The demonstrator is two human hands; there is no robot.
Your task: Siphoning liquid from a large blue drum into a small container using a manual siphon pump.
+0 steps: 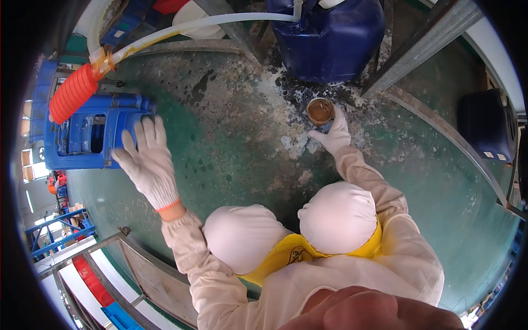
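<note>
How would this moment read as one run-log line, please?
Right white-gloved hand: at round brown-interior cup, contact unclear | Left white-gloved hand: open, near blue plastic stool | Dark-blue plastic jerrycan: beyond cup

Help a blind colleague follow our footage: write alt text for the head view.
A gloved right grip is at a small round cup, brown inside, near a dark-blue jug; the gloved left grip is spread open near a blue stool. A stained green floor lies below.

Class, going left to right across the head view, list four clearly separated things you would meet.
Red ribbed pump bulb → gloved left hand → small round cup → dark plastic jerrycan at the right.
</note>
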